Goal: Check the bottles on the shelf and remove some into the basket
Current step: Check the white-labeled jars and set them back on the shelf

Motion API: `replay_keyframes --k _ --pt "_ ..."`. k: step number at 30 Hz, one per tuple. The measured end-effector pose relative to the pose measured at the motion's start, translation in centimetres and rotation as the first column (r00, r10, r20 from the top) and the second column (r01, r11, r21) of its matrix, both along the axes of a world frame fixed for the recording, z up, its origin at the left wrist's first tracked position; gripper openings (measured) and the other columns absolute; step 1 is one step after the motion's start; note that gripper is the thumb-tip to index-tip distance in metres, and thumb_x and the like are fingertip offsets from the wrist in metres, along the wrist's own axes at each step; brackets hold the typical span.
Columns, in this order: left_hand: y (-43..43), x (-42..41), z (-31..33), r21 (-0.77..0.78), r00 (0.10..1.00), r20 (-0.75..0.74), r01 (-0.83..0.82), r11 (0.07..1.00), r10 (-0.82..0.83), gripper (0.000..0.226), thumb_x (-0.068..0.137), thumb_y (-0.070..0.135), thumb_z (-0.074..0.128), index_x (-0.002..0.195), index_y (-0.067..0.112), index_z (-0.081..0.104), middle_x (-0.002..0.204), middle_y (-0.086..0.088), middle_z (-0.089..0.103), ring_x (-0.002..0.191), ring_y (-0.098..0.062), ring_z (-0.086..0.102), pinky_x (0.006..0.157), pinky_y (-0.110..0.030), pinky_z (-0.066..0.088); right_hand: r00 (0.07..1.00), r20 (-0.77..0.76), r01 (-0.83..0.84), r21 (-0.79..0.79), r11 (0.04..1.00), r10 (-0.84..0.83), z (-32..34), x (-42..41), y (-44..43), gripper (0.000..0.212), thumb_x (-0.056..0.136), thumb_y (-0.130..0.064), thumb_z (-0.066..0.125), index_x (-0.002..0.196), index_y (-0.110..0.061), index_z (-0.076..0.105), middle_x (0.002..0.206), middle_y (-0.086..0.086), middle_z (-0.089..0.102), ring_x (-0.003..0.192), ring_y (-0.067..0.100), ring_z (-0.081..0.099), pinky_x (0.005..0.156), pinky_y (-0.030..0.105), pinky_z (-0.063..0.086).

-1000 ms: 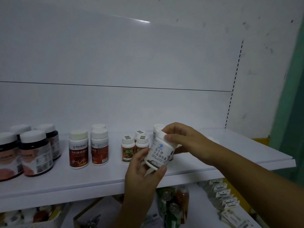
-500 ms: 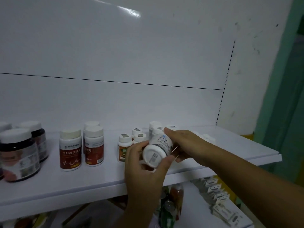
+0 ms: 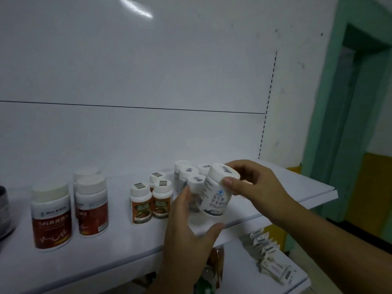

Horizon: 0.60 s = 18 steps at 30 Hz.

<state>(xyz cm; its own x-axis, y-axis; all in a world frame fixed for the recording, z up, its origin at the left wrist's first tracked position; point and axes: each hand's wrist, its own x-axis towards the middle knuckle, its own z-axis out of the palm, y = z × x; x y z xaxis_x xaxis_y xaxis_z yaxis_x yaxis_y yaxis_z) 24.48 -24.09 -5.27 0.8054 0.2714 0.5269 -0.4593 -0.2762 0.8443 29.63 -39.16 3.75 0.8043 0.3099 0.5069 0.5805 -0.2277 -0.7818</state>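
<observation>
A white bottle (image 3: 216, 195) with dark lettering is held nearly upright just above the white shelf (image 3: 118, 249). My right hand (image 3: 252, 185) pinches its cap from the right. My left hand (image 3: 188, 236) cups the bottle's base from below, thumb under it. Behind it stand several similar white bottles (image 3: 187, 176). Left of them are three small bottles with orange labels (image 3: 141, 203) and three larger red-labelled bottles (image 3: 52, 217). No basket is in view.
A dark jar (image 3: 4, 211) is cut off at the left edge. On the lower shelf lie a row of small white boxes (image 3: 269, 253) and some bottles (image 3: 212, 272) under my left hand. A green door frame (image 3: 331, 115) stands at the right.
The bottle was tipped with its base toward me half a second ago; it now stands nearly upright again, label facing me. The view has shifted right and closer.
</observation>
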Motion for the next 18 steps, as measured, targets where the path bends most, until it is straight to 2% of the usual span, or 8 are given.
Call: replay_keyframes --k 3,5,6,8,10,12,15,18 --pt "-0.1 1.6 0.4 0.068 0.993 -0.095 -0.066 0.995 0.072 0.094 0.073 0.018 0.076 0.143 0.038 0.017 0.153 0.014 0.022 0.14 -0.009 0.025 0.114 -0.032 0.026 0.973 0.072 0.219 0.021 0.975 -0.22 -0.6 2.1 -1.6 0.025 0.081 -0.031 0.069 0.105 -0.032 0.061 0.099 -0.015 0.065 0.089 0.008 0.062 0.072 0.019 0.05" --pt "-0.6 2.2 0.8 0.11 0.978 -0.183 -0.078 0.991 0.097 0.096 0.078 0.021 0.072 0.146 0.035 0.005 0.156 0.014 0.009 0.144 -0.012 0.015 0.117 -0.036 0.02 0.962 0.046 0.27 -0.018 0.963 -0.269 -1.2 4.0 -2.4 0.033 0.082 -0.032 0.068 0.113 -0.024 0.062 0.105 -0.009 0.065 0.09 0.009 0.061 0.075 0.027 0.053" --pt "-0.9 2.6 1.0 0.137 0.969 -0.221 -0.082 0.987 0.112 0.097 0.08 0.022 0.07 0.147 0.034 0.001 0.157 0.015 0.005 0.144 -0.011 0.012 0.118 -0.035 0.018 0.962 0.03 0.272 -0.07 0.96 -0.271 -1.7 5.0 -2.6 0.033 0.082 -0.033 0.068 0.114 -0.022 0.062 0.107 -0.006 0.064 0.09 0.01 0.061 0.078 0.03 0.054" --pt "-1.3 3.8 1.3 0.17 0.954 -0.252 -0.124 0.978 0.165 0.098 0.081 0.021 0.068 0.147 0.029 -0.004 0.156 0.014 0.004 0.144 -0.01 0.009 0.116 -0.03 0.013 0.969 0.015 0.244 -0.204 0.948 -0.246 -2.6 6.7 -2.6 0.025 0.082 -0.032 0.069 0.105 -0.026 0.06 0.102 -0.008 0.061 0.086 0.007 0.059 0.079 0.024 0.051" --pt "-1.2 5.1 1.4 0.169 0.942 -0.247 -0.188 0.968 0.226 0.097 0.081 0.015 0.068 0.148 0.023 -0.002 0.151 0.017 0.007 0.143 -0.01 0.009 0.114 -0.026 0.011 0.981 0.023 0.189 -0.272 0.943 -0.19 -3.2 8.0 -2.1 0.019 0.081 -0.032 0.071 0.091 -0.034 0.055 0.092 -0.012 0.058 0.079 0.001 0.057 0.072 0.014 0.046" --pt "-0.9 6.5 0.9 0.158 0.944 -0.224 -0.208 0.965 0.241 0.096 0.08 0.009 0.068 0.147 0.024 0.001 0.144 0.016 0.015 0.14 -0.008 0.014 0.114 -0.027 0.013 0.992 0.029 0.129 -0.278 0.952 -0.127 -3.3 9.1 -1.6 0.019 0.079 -0.033 0.072 0.082 -0.039 0.055 0.087 -0.017 0.06 0.076 0.0 0.058 0.066 0.01 0.045" --pt "-0.7 8.0 -0.3 0.163 0.947 -0.188 -0.233 0.959 0.262 0.1 0.076 0.0 0.068 0.14 0.03 -0.002 0.146 0.012 0.019 0.139 -0.009 0.02 0.116 -0.031 0.018 0.998 0.037 0.064 -0.294 0.954 -0.056 -3.4 10.4 -0.7 0.019 0.076 -0.037 0.073 0.082 -0.042 0.055 0.088 -0.016 0.065 0.076 0.002 0.06 0.063 0.01 0.048" --pt "-0.8 8.5 -0.2 0.157 0.94 -0.223 -0.226 0.962 0.257 0.093 0.079 -0.001 0.065 0.141 0.019 -0.002 0.144 0.01 0.018 0.139 -0.009 0.02 0.111 -0.019 0.014 0.999 0.017 0.045 -0.329 0.943 -0.042 -3.5 11.3 -0.1 0.027 0.072 -0.045 0.075 0.09 -0.034 0.057 0.09 -0.013 0.064 0.074 0.005 0.06 0.062 0.014 0.048"
